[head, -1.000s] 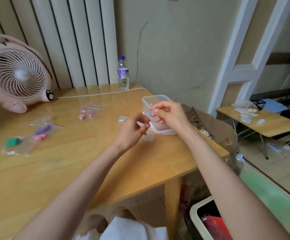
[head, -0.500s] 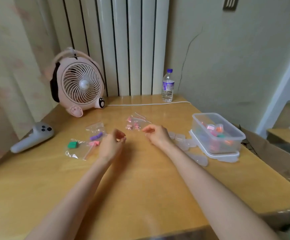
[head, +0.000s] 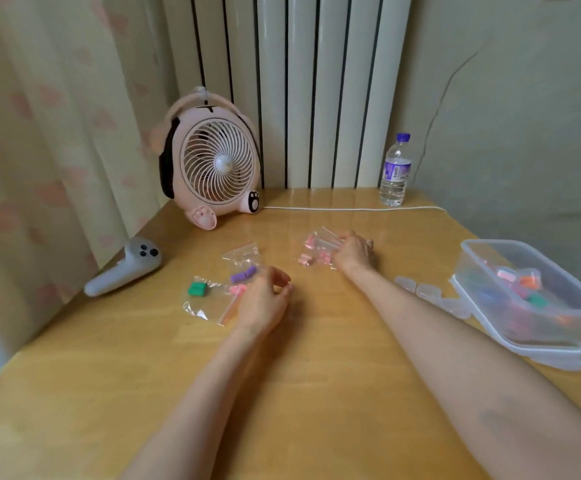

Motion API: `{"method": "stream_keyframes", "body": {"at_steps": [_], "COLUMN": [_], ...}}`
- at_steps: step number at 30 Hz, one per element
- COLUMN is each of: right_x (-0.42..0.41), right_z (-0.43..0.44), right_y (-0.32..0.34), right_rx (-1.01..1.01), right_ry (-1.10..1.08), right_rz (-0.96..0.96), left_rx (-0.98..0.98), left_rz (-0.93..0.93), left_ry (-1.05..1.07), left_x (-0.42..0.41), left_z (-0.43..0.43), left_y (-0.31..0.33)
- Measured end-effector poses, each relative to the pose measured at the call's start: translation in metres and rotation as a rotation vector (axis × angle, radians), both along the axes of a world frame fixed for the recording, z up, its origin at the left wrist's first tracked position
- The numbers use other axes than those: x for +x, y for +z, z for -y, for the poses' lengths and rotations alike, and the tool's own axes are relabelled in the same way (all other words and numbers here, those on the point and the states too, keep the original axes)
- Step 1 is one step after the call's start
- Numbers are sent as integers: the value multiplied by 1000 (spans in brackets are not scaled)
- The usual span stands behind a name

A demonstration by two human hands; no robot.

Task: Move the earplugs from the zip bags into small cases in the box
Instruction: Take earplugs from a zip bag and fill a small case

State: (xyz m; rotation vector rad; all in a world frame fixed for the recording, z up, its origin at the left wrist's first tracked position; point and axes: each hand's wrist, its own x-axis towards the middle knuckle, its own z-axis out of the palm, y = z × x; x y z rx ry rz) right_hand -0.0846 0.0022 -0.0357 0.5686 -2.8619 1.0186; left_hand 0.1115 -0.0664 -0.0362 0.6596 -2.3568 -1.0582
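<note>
My right hand [head: 354,251] reaches across the wooden table [head: 316,358] and grips the edge of a clear zip bag of pink earplugs [head: 315,250]. My left hand [head: 264,299] hovers with loosely curled fingers and holds nothing, beside a zip bag with a green earplug [head: 197,289] and a bag with a purple one [head: 243,273]. At the right stands a clear plastic box [head: 469,258] with coloured filled cases inside. Several empty small clear cases [head: 427,292] lie on the table left of the box.
A pink desk fan [head: 218,168] stands at the back, its white cable [head: 351,208] running right past a water bottle [head: 395,171]. A grey controller [head: 126,270] lies at the left edge. The box sits on its lid [head: 541,351] near the right edge.
My view swung left from the box to the bags. Both hands left the box; my right hand reached forward and took hold of the pink earplug bag, my left settled by the purple one.
</note>
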Motion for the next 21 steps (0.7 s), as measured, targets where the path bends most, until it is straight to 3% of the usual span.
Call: {"method": "stream_keyframes", "body": {"at_steps": [4, 8, 12, 18, 21], "right_x": [10, 36, 63, 94, 98], "right_z": [-1, -12, -32, -73, -85], "right_y": [6, 24, 43, 57, 54], "right_rx": [-97, -505, -711, -611, -514], "right_ry": [21, 188, 443, 721, 698], "right_rz": [20, 168, 366, 431, 384], "left_rx": [1, 30, 170, 669, 739], "left_rz": [-20, -138, -275, -304, -326], "left_ry": [36, 60, 71, -76, -160], "left_x": [2, 0, 2, 11, 12], "left_z": [2, 1, -4, -11, -11], "left_y": [3, 3, 12, 27, 28]}}
